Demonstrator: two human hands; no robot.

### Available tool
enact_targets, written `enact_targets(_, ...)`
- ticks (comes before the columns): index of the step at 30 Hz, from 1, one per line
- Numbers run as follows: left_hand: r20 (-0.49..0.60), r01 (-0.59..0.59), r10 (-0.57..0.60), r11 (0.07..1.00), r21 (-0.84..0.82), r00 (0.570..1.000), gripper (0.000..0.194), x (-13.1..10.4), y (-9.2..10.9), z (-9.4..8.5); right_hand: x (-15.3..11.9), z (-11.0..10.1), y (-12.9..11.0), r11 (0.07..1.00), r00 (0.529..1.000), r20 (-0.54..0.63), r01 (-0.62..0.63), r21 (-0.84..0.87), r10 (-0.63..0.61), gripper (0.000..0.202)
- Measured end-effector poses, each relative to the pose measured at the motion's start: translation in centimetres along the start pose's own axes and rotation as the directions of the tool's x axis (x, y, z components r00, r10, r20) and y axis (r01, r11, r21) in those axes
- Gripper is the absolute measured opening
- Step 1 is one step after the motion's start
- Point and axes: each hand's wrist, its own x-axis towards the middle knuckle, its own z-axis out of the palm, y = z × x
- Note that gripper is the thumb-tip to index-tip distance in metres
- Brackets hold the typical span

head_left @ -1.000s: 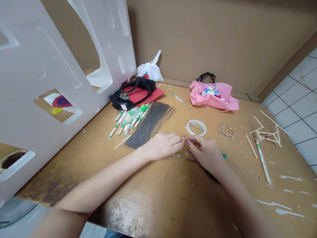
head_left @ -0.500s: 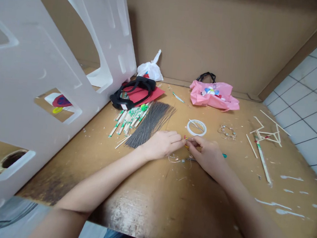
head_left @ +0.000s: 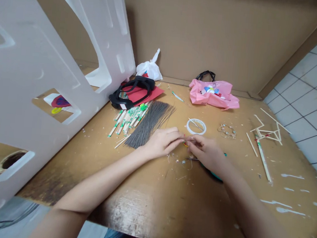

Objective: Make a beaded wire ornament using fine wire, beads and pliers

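My left hand (head_left: 164,142) and my right hand (head_left: 205,149) meet at the fingertips over the brown table. Both are pinched closed around something thin and small, too tiny to make out. A bit of red and yellow (head_left: 186,141) shows between them. Just beyond lies a white ring (head_left: 196,126) with thin metal pieces in it. Below my fingers, a thin wire with small beads (head_left: 183,161) rests on the table. A teal-handled tool (head_left: 215,175) is partly hidden under my right hand and wrist.
Dark thin wires (head_left: 149,125), green-wrapped sticks (head_left: 130,118) and a black strap (head_left: 122,102) lie left. A pink bag (head_left: 214,94) and white bag (head_left: 149,70) stand at the back. Right are a beaded wire loop (head_left: 227,131) and joined sticks (head_left: 269,135). A white plastic panel (head_left: 69,50) rises left.
My left fingers have shifted slightly, the thumb now showing lower and apart from the hand. My right hand has moved a little, and more of the teal handle shows beneath it.
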Motion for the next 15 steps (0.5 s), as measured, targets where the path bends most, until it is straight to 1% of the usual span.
enact_targets(1,-0.006,0.090,-0.091,0.992,-0.093,0.996,0.017,0.1,0.1,0.1,0.1,0.1,0.0,0.996,0.999,0.010,-0.048,0.073,0.047,0.019)
enact_targets(2,0.003,0.192,-0.196,0.960,-0.203,0.981,0.017,0.3,0.2,0.1,0.1,0.1,0.1,0.985,0.996,0.022,-0.093,0.149,0.091,0.019)
enact_targets(3,0.034,0.295,-0.300,0.901,-0.319,0.953,0.017,0.4,0.2,0.1,0.2,0.2,0.1,0.966,0.991,0.040,-0.133,0.221,0.127,0.019)
enact_targets(4,0.092,0.388,-0.388,0.817,-0.427,0.917,0.018,0.5,0.3,0.1,0.2,0.2,0.1,0.944,0.986,0.064,-0.167,0.285,0.156,0.018)
enact_targets(5,0.166,0.467,-0.450,0.722,-0.510,0.877,0.020,0.7,0.3,0.1,0.3,0.2,0.1,0.920,0.980,0.095,-0.196,0.339,0.174,0.018)
enact_targets(6,0.239,0.523,-0.481,0.637,-0.565,0.844,0.021,0.8,0.3,0.0,0.3,0.2,0.1,0.896,0.974,0.128,-0.221,0.386,0.186,0.017)
enact_targets(7,0.294,0.558,-0.490,0.577,-0.596,0.821,0.023,0.8,0.3,-0.1,0.3,0.2,0.0,0.870,0.968,0.162,-0.246,0.427,0.194,0.018)
enact_targets(8,0.327,0.576,-0.489,0.546,-0.609,0.809,0.023,0.9,0.3,-0.2,0.4,0.1,-0.1,0.844,0.960,0.194,-0.272,0.463,0.203,0.018)
enact_targets(9,0.335,0.579,-0.486,0.542,-0.609,0.808,0.023,0.9,0.4,-0.4,0.4,0.1,-0.1,0.816,0.953,0.217,-0.295,0.496,0.212,0.019)
enact_targets(10,0.323,0.568,-0.479,0.564,-0.599,0.816,0.021,1.0,0.4,-0.6,0.4,0.0,-0.2,0.791,0.946,0.235,-0.316,0.524,0.222,0.020)
enact_targets(12,0.258,0.510,-0.447,0.656,-0.556,0.857,0.017,1.0,0.6,-1.1,0.4,-0.1,-0.3,0.757,0.936,0.265,-0.345,0.555,0.233,0.021)
enact_targets(15,0.173,0.373,-0.331,0.797,-0.476,0.927,0.013,1.2,0.8,-1.8,0.3,-0.2,-0.5,0.758,0.932,0.291,-0.347,0.552,0.214,0.023)
